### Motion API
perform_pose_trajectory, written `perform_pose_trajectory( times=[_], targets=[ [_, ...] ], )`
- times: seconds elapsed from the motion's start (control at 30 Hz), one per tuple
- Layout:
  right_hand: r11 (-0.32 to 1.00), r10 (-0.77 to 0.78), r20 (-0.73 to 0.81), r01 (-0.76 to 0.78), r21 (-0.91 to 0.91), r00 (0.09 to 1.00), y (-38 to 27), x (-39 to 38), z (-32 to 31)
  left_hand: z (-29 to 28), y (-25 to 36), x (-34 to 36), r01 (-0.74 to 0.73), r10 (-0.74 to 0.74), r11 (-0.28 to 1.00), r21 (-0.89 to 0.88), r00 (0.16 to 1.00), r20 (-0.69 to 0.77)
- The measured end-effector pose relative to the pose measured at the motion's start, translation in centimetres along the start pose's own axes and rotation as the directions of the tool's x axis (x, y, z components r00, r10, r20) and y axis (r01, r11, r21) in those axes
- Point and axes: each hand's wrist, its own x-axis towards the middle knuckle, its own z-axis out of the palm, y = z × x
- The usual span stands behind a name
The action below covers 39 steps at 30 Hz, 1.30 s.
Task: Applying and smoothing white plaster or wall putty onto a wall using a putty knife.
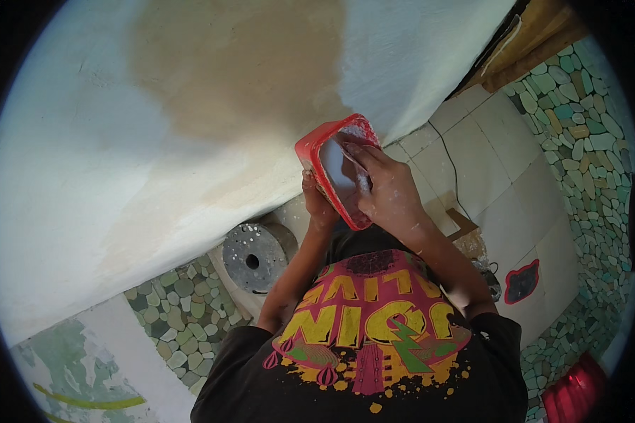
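A red rectangular tub (316, 146) with white paint or filler smeared inside is tilted in front of me, close to the wall. My left hand (319, 201) grips its outer side from the left and below. Reaching in over the rim, my right hand (388, 187) has its fingers closed around a thin, flat, white-smeared piece (355, 156). Its kind is hard to tell, as the fingers cover much of it. White specks dot the back of my right hand and forearm.
A pale wall (70, 162) with a large damp-looking brown patch (240, 63) rises ahead. A grey paint-spotted spool (252, 259) stands by its foot at left. A dark cable (453, 161) crosses the floor tiles (473, 141). A red-edged dark piece (522, 282) lies at right, near pebble flooring.
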Motion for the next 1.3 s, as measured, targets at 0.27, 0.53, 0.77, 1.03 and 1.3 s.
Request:
perform_pose_trajectory(
  times=[0.27,0.53,0.77,1.03,1.3],
  targets=[
    [0.979,0.009,0.156,-0.041,0.198,0.988,-0.9,-1.0,1.0,-1.3,0.3,-0.1,-0.064,0.076,0.961,0.268,0.997,-0.032],
    [0.992,0.046,-0.053,-0.04,0.117,0.998,-1.9,-0.2,0.0,0.9,1.1,-0.3,-0.017,0.006,0.991,0.13,0.996,0.088],
    [0.973,0.026,0.13,-0.054,0.222,0.991,-1.9,-0.9,0.8,0.1,1.3,-1.0,-0.027,0.028,0.986,0.163,1.0,-0.005],
    [0.98,0.112,0.161,-0.135,0.143,0.981,-4.5,-1.4,-1.3,0.3,0.9,-2.2,-0.066,0.064,0.993,0.102,0.998,0.021],
    [1.0,0.01,0.082,-0.012,0.029,0.997,-2.9,-0.6,-1.5,1.7,1.7,-2.5,-0.002,-0.004,0.995,0.096,0.998,0.059]
  ],
)
